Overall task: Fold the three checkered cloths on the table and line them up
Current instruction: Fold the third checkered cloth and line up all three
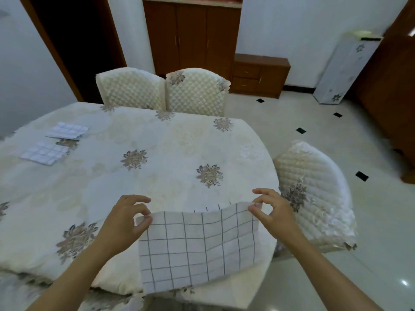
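Cloth: raised at table's 5 o'clock edge; left hand and right hand pinch its top corners. Two folded cloths: 10 o'clock, just apart.

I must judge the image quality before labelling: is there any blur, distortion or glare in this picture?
Head view: wide-angle distortion bows the table edge and tilts the walls; the far folded cloths are soft and washed out; the held cloth with both hands, left and right, is fairly sharp; small glare spots on the floor.
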